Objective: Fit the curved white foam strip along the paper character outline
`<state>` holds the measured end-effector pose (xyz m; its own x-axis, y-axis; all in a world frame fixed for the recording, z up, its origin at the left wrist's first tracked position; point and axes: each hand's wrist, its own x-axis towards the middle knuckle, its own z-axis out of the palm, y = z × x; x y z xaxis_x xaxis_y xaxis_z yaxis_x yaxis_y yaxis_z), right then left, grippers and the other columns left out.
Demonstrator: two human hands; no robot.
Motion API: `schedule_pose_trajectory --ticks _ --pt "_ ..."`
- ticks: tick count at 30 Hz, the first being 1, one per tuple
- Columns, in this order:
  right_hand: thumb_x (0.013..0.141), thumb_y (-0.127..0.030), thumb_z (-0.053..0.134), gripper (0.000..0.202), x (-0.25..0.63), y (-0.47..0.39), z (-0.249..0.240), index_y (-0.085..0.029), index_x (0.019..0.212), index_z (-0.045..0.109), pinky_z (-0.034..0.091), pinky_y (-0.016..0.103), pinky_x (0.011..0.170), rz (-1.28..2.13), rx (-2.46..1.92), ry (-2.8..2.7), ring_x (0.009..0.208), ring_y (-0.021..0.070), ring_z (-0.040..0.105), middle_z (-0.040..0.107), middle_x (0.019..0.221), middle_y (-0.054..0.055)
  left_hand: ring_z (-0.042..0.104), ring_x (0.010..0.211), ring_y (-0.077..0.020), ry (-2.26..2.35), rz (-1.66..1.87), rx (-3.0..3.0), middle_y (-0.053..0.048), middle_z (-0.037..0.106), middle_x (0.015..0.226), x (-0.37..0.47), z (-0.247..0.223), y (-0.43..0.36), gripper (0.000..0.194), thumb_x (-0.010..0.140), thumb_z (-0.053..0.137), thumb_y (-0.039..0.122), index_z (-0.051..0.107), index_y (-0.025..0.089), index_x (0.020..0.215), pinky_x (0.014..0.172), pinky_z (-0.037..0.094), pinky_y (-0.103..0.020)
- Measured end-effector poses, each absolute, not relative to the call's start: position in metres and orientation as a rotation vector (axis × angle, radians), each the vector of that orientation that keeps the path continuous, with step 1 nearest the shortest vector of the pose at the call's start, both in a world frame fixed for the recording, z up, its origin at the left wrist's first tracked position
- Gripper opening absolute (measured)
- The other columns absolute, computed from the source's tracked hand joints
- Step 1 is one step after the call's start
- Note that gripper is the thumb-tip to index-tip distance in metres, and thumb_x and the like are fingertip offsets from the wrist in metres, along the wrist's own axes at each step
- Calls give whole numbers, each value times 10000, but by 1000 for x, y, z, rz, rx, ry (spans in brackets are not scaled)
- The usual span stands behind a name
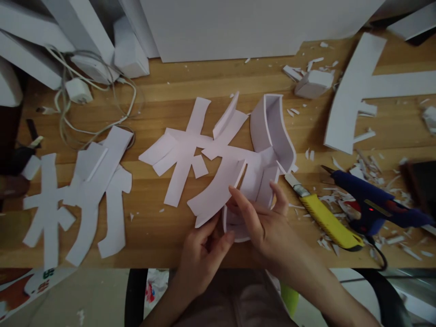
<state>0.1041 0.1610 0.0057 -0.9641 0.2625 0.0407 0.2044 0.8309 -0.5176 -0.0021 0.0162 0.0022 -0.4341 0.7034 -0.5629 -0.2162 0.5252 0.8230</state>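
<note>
Holding: both hands, left hand [200, 247] and right hand [262, 222], are pinching the foam letter [211, 159]
Lying nearby: knife [323, 215], glue gun [371, 202], scraps on surface [153, 91]

Letter cutout [218, 168]: looking like matt white foam board, smooth.
Table [163, 95]: showing glossy varnished wood grain.
Utility knife [327, 220]: showing yellow plastic, metal blade.
Glue gun [371, 202]: showing glossy blue plastic.

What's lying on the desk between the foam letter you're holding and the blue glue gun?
In the head view, a yellow utility knife lies between the foam letter and the glue gun, with white offcuts scattered around it.
</note>
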Motion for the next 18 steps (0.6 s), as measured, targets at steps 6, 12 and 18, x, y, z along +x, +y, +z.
schedule_pose_trajectory --ticks 6,12,18 --pt "931 -103 396 732 101 173 5 -93 1554 11 44 629 1184 739 -223 -2944 1039 192 668 748 1059 64 406 458 -79 1668 1105 386 78 415 609 0 -4 11 576 837 642 462 549 187 1335 411 428 -204" --pt "920 -75 429 730 99 167 -1 -62 1548 56 41 637 1185 650 -235 -2846 886 175 697 764 943 44 436 514 -78 1956 980 827 93 403 578 -4 -9 9 388 828 637 220 616 195 1215 525 431 -198" --pt "949 -29 369 684 98 170 1 -74 1548 43 102 669 1170 686 -214 -2846 857 168 701 767 971 61 577 565 -99 2167 956 995 58 560 671 10 -19 3 543 862 512 153 405 174 1393 572 520 -202"
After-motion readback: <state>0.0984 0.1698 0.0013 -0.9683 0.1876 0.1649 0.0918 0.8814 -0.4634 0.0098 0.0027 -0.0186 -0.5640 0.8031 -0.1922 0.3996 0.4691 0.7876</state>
